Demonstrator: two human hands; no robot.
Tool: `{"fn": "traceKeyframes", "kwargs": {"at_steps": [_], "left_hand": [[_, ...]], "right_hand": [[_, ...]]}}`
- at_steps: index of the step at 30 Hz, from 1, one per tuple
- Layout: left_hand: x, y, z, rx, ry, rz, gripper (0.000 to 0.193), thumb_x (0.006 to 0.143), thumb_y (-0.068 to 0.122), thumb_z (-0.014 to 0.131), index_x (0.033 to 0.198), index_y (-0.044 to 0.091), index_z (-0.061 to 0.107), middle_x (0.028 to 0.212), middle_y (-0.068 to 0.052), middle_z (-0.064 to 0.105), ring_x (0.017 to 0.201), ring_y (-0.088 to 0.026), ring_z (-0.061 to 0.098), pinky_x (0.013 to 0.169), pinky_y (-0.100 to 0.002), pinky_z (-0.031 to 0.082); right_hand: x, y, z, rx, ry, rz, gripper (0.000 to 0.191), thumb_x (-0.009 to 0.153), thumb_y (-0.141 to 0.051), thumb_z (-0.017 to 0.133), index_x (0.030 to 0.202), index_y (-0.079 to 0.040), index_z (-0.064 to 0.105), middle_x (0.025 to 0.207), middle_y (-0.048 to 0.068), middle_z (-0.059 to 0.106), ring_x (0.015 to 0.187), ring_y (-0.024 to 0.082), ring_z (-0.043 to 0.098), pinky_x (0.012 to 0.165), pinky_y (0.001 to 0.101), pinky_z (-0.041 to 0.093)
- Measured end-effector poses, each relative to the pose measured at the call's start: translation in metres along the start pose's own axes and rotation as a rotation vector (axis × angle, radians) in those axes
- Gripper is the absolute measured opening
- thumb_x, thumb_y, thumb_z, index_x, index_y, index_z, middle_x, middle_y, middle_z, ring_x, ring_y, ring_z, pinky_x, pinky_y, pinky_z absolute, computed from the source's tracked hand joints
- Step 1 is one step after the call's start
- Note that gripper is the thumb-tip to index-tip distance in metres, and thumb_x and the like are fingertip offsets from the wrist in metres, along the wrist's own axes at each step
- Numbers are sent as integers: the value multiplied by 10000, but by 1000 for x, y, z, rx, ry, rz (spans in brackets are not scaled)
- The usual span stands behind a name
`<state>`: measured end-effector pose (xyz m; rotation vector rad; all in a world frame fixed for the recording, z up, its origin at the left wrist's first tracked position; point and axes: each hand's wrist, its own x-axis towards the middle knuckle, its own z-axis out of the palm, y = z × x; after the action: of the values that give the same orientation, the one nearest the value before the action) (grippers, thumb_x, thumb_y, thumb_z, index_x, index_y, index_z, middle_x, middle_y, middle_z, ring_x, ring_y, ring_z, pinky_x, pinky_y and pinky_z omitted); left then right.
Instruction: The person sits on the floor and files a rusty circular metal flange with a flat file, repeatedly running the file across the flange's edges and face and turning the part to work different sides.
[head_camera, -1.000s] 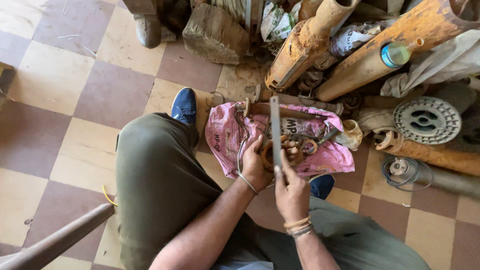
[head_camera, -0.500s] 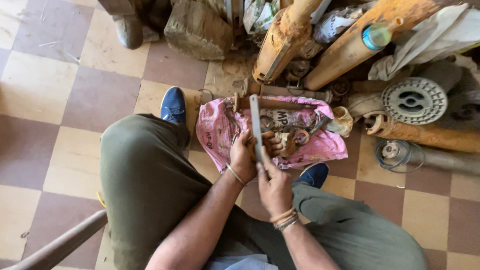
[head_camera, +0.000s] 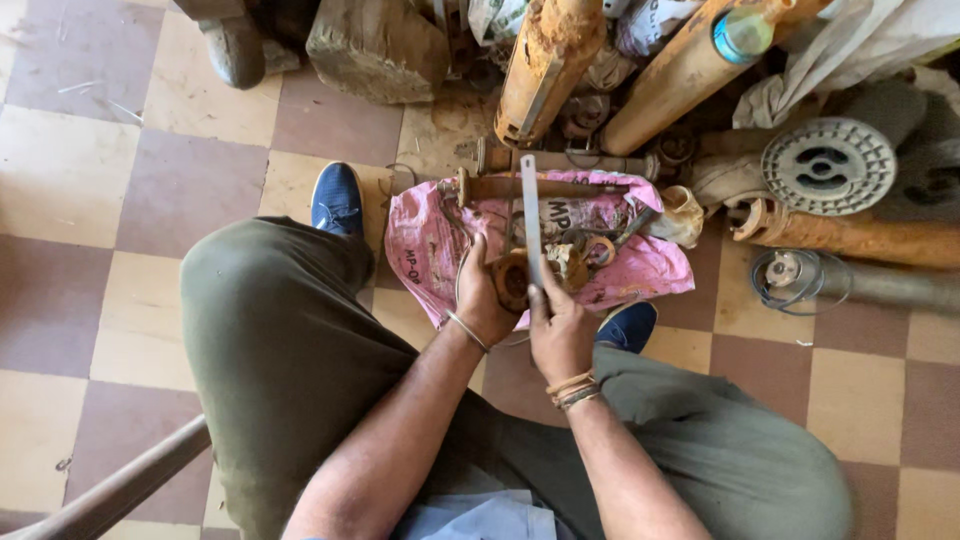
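I squat over a pink plastic sack (head_camera: 430, 250) spread on the floor, with rusty rings, bolts and a long rusty rod (head_camera: 540, 188) lying on it. My left hand (head_camera: 482, 298) is closed around a round rusty metal part (head_camera: 512, 280) at the sack's near edge. My right hand (head_camera: 558, 328) grips the lower end of a flat grey metal file (head_camera: 530, 215), which stands away from me across that round part. Both wrists wear bangles or threads.
Two big rusty pipes (head_camera: 545, 65) lean at the top, one beside a green-capped bottle (head_camera: 742, 32). A grey slotted disc (head_camera: 827, 165), another rusty pipe (head_camera: 860, 235) and a wire coil (head_camera: 790, 278) lie at right. A wooden block (head_camera: 375, 45) sits at the top, a metal bar (head_camera: 110, 490) bottom left.
The view has shifted a little. The file in my right hand has moved slightly over the round part, while my left hand stays on that part.
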<state>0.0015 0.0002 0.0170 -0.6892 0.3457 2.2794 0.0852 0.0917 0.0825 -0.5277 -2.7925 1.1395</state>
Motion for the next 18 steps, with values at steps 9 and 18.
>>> {"fn": "traceKeyframes", "kwargs": {"at_steps": [9, 18], "left_hand": [[-2, -4, -1, 79, 11, 20, 921, 985, 804, 230, 1115, 22, 700, 976, -172, 713, 929, -324, 677, 876, -470, 553], [-4, -5, -1, 76, 0, -19, 970, 958, 828, 193, 1192, 20, 676, 1082, -206, 712, 989, -338, 690, 948, -482, 545]], "right_hand": [[-1, 1, 1, -7, 32, -126, 421, 1024, -165, 647, 1443, -180, 607, 877, 241, 719, 662, 363, 677, 599, 447, 518], [-2, -2, -2, 83, 69, -160, 440, 1018, -129, 627, 1456, -137, 581, 1005, 262, 730, 834, 399, 725, 703, 418, 555]]}}
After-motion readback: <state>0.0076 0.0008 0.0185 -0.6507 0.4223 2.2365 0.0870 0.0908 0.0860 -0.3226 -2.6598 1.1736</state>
